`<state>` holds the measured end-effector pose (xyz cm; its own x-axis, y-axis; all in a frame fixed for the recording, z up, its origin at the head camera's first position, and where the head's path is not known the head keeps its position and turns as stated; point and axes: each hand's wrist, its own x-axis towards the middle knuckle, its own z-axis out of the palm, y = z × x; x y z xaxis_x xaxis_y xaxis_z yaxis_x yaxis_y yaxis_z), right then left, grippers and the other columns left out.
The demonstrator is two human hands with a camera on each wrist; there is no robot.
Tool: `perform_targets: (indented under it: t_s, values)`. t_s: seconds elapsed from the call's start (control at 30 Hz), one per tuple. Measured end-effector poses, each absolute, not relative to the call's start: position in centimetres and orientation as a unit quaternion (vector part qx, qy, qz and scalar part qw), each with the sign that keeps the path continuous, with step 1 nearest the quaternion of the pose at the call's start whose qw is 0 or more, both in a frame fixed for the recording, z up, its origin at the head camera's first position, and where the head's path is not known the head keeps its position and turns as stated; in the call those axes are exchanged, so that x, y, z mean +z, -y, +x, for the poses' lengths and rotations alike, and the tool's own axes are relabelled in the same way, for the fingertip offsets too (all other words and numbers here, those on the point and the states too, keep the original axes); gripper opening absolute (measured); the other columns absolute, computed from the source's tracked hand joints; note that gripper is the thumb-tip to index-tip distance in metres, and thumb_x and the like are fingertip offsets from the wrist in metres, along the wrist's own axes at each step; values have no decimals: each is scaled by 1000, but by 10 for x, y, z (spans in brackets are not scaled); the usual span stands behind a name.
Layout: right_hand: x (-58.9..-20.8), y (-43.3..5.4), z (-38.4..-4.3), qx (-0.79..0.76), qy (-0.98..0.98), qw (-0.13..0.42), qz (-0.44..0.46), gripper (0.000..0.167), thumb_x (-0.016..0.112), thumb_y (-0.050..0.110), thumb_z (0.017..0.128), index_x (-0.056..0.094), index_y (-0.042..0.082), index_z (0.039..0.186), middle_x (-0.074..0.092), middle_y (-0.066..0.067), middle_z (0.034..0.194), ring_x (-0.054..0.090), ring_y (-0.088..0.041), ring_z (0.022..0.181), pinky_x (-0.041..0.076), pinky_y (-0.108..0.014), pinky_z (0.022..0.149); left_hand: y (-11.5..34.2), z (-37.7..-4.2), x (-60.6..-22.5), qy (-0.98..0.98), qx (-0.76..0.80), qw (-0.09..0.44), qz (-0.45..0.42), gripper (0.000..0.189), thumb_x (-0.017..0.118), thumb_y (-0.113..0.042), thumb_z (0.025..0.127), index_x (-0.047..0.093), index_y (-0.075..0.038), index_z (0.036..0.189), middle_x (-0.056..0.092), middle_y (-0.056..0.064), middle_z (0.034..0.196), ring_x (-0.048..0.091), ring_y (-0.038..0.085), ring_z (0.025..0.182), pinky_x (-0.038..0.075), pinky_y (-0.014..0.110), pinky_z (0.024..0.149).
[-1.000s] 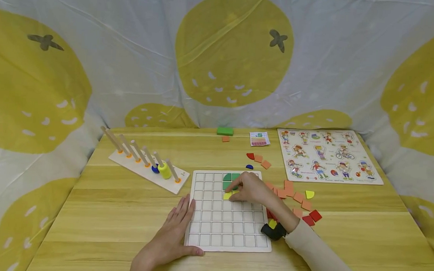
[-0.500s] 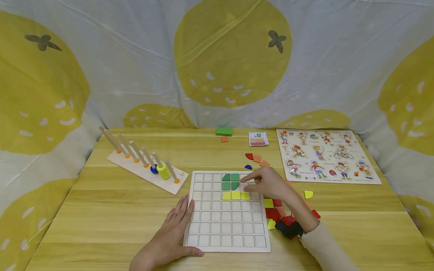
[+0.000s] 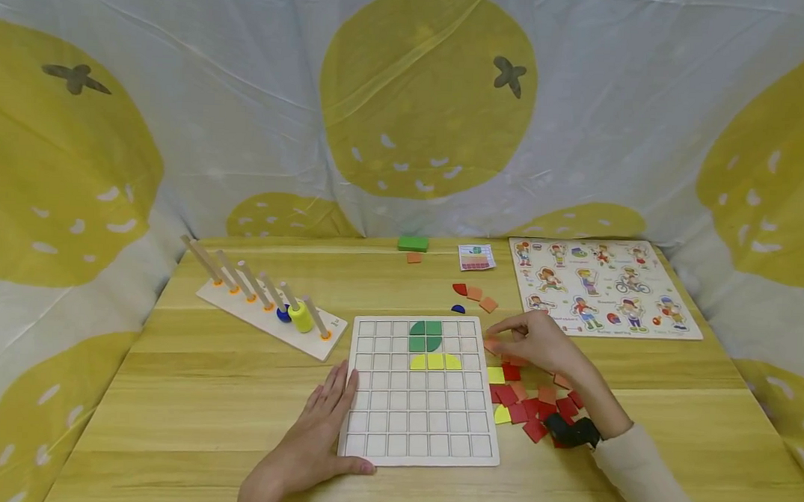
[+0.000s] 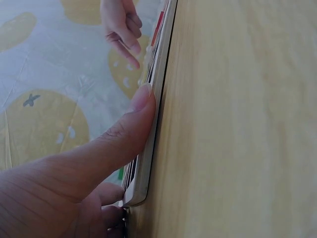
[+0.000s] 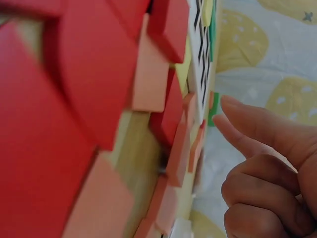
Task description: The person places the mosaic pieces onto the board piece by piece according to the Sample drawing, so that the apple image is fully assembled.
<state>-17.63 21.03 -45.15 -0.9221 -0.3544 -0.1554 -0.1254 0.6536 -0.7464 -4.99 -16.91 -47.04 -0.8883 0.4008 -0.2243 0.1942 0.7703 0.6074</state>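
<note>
A white wooden grid board (image 3: 408,423) lies flat in the head view. On its upper part sit green tiles (image 3: 426,336) and a row of yellow tiles (image 3: 436,362). My left hand (image 3: 320,435) rests against the board's left side with straight fingers, its thumb on the front edge; the left wrist view shows that thumb pressed to the rim. Off the board's right side, my right hand (image 3: 538,342) hovers over loose orange tiles (image 3: 492,346). Its thumb and index finger stretch out with a gap between them and nothing held; the other fingers curl in, as the right wrist view shows.
Red tiles (image 3: 536,430) and others lie scattered right of the board. Behind stand a small picture card (image 3: 476,258), a green block (image 3: 412,244) and a picture puzzle board (image 3: 604,320). A peg stand (image 3: 304,342) with rings is at left. Patterned cloth (image 3: 429,95) closes the back.
My right hand has moved off the board to the right, over the loose tiles, uncovering the green and yellow tiles on the grid. My left hand has stayed at the board's left side.
</note>
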Motion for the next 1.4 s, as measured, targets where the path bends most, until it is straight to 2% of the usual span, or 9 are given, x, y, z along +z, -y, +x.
perform_targets:
  t_s: [0.43,0.77,0.93,1.07,1.13,1.3,1.33,1.4]
  values:
    - [-451,-232,-162,-406,-887,189,-107,22,85,17,86,82,9,106,36,6,60,29,-10,56,21,-22,51,169,-51,-471,-924,293,185,159,137,85,-62,71,7,-2,166,-7,16,175,-3,38,163,5,59,130]
    - [-446,-281,-151,-412,-896,152,-63,34,85,24,86,79,5,114,27,6,58,25,-8,54,25,-26,50,169,-51,-471,-923,295,185,161,137,85,-63,72,6,-3,166,-7,16,175,-3,37,163,5,59,130]
    - [-449,-304,-145,-418,-896,139,-47,36,84,18,86,77,0,116,26,6,59,25,-7,54,26,-27,50,170,-51,-471,-923,293,196,158,137,84,-63,72,5,-5,166,-10,14,175,-6,35,163,3,58,130]
    - [-453,-313,-141,-405,-904,138,-15,39,85,19,85,76,-3,115,26,6,60,26,-8,54,25,-26,49,170,-51,-471,-922,295,196,157,137,84,-63,72,5,-6,167,-10,13,175,-7,34,163,1,57,130]
    - [-454,-314,-141,-397,-907,142,0,40,86,22,85,76,-3,114,27,6,60,27,-8,54,24,-26,49,170,-51,-471,-921,297,196,157,136,84,-63,72,5,-5,167,-10,13,175,-7,34,163,-2,52,131]
    - [-457,-308,-144,-366,-920,137,11,38,87,27,84,77,-1,107,30,6,60,29,-9,54,24,-25,50,171,-52,-471,-919,301,206,153,137,83,-64,72,3,-6,167,-11,12,175,-9,32,163,-16,24,125]
    - [-457,-307,-145,-358,-924,134,7,37,87,27,83,77,0,106,30,6,60,29,-9,55,25,-25,50,171,-52,-471,-918,301,206,152,137,83,-64,72,3,-6,167,-11,12,175,-9,32,163,-16,24,126]
    - [-458,-304,-146,-349,-928,129,-4,34,86,25,84,78,1,105,31,6,60,30,-9,55,25,-25,51,170,-52,-471,-919,301,202,155,137,84,-64,72,4,-6,167,-11,13,175,-8,33,163,-12,33,130]
